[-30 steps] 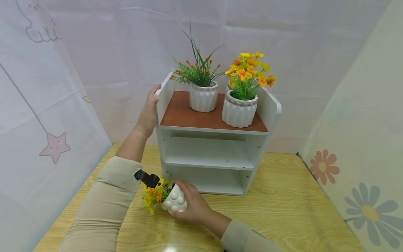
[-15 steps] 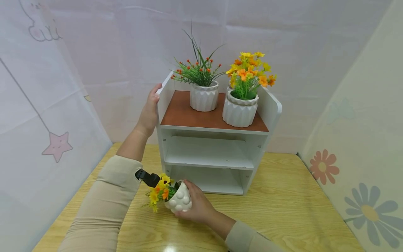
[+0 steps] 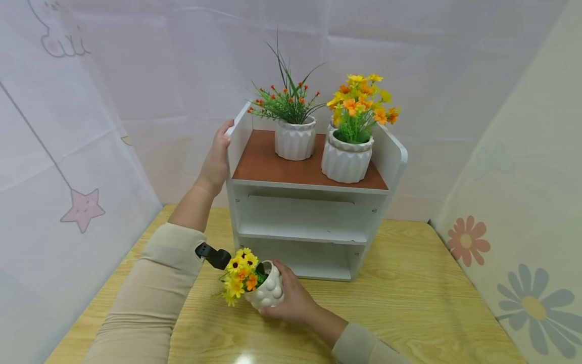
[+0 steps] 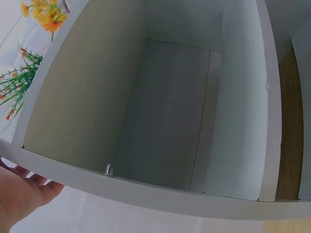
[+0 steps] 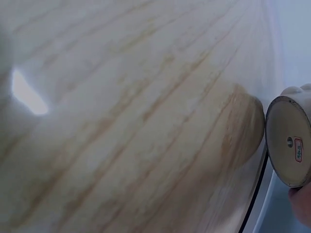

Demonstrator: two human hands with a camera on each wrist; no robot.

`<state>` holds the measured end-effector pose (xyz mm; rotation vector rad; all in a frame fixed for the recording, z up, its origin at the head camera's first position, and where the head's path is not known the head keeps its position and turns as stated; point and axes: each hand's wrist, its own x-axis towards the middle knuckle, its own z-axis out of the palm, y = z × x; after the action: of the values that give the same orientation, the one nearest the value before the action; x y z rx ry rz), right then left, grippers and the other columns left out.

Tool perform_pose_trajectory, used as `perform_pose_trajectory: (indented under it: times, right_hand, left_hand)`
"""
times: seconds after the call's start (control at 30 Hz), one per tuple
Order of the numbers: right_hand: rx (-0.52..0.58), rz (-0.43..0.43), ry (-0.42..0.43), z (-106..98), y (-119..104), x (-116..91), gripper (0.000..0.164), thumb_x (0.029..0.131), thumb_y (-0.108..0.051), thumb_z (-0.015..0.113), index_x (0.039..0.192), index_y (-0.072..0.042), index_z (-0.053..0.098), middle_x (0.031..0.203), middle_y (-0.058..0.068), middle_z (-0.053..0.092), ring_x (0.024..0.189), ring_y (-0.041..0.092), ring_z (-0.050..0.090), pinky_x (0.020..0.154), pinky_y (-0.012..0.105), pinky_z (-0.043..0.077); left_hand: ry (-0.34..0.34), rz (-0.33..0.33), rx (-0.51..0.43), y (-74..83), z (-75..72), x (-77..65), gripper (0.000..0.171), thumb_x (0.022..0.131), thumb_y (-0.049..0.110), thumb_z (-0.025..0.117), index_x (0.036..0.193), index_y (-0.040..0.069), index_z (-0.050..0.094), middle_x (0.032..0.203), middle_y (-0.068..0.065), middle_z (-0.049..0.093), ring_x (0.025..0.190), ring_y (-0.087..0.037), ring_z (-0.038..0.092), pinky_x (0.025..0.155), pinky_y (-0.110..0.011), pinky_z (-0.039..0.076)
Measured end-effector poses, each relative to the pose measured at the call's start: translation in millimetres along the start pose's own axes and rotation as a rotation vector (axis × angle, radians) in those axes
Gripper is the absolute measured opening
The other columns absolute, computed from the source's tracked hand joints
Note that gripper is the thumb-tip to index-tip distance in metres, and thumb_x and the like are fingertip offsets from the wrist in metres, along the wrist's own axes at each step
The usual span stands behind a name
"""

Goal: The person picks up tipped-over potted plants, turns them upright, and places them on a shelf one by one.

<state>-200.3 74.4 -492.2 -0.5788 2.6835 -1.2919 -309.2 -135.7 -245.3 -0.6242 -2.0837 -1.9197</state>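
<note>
My right hand [image 3: 295, 301] grips a small white flower pot [image 3: 269, 290] with raised round bumps, low in front of the shelf. The pot is tilted to the left, its yellow and orange artificial flowers [image 3: 241, 275] spilling toward the left forearm. In the right wrist view the pot's round base [image 5: 289, 141] shows, with a small hole and a red-edged sticker. My left hand [image 3: 215, 162] rests against the outer side of the white shelf unit's left panel [image 3: 236, 141], one fingertip at its top edge. Its fingers [image 4: 36, 179] appear outside that panel in the left wrist view.
On the brown top board [image 3: 263, 167] stand a ribbed white pot [image 3: 295, 141] of red-berried greenery and another ribbed pot [image 3: 346, 162] with yellow-orange flowers, partly hiding a further pot. Two compartments lie below. Printed cloth walls [image 3: 432, 76] border the wooden table [image 3: 409, 303].
My right hand has shifted a little to the right with the pot, turning its mouth and flowers more toward the camera. The left hand keeps its place on the panel.
</note>
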Motion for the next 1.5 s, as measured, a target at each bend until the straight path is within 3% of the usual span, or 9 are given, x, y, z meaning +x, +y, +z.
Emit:
perform_pose_trajectory:
  times: [0.4, 0.7, 0.9, 1.07, 1.5]
  right_hand:
    - [0.203, 0.047, 0.012, 0.4, 11.3, -9.7, 0.118, 0.065, -0.036, 0.089, 0.156, -0.013, 0.016, 0.149, 0.019, 0.036, 0.123, 0.031, 0.051, 0.098, 0.047, 0.047]
    - [0.261, 0.021, 0.022, 0.4, 18.1, -15.3, 0.120, 0.065, -0.030, 0.090, 0.155, -0.010, 0.014, 0.146, 0.016, 0.040, 0.125, 0.028, 0.051, 0.099, 0.041, 0.045]
    - [0.288, 0.065, 0.029, 1.2, 21.7, -19.4, 0.124, 0.063, -0.023, 0.090, 0.156, -0.011, 0.009, 0.148, 0.021, 0.036, 0.128, 0.036, 0.049, 0.103, 0.050, 0.042]
    - [0.300, 0.063, 0.044, 1.9, 23.5, -22.2, 0.125, 0.063, -0.021, 0.090, 0.157, -0.012, 0.008, 0.152, 0.022, 0.031, 0.134, 0.040, 0.042, 0.108, 0.055, 0.036]
    - [0.350, 0.035, 0.044, 5.3, 30.9, -27.5, 0.122, 0.067, -0.017, 0.090, 0.155, -0.012, 0.006, 0.154, 0.017, 0.034, 0.138, 0.040, 0.038, 0.112, 0.061, 0.028]
  left_hand:
    - [-0.004, 0.002, -0.025, -0.8, 1.8, 0.3, 0.063, 0.097, 0.032, 0.015, 0.157, 0.016, 0.011, 0.148, -0.022, 0.028, 0.129, -0.029, 0.032, 0.107, -0.041, 0.027]
    - [-0.004, 0.009, -0.007, -1.0, 1.1, 0.1, 0.062, 0.098, 0.031, 0.015, 0.157, 0.015, 0.011, 0.151, -0.021, 0.026, 0.134, -0.032, 0.028, 0.112, -0.048, 0.021]
    - [-0.001, 0.008, -0.001, -0.7, 1.1, 0.0, 0.062, 0.097, 0.031, 0.015, 0.157, 0.014, 0.011, 0.152, -0.020, 0.025, 0.136, -0.031, 0.027, 0.114, -0.049, 0.020]
    - [-0.002, 0.006, -0.009, -0.6, 0.4, 0.1, 0.063, 0.097, 0.032, 0.015, 0.157, 0.015, 0.010, 0.151, -0.021, 0.027, 0.134, -0.032, 0.029, 0.112, -0.049, 0.022]
    - [0.005, 0.002, 0.012, -0.9, -0.3, 0.9, 0.062, 0.098, 0.032, 0.014, 0.157, 0.015, 0.011, 0.153, -0.017, 0.026, 0.137, -0.030, 0.027, 0.114, -0.051, 0.019]
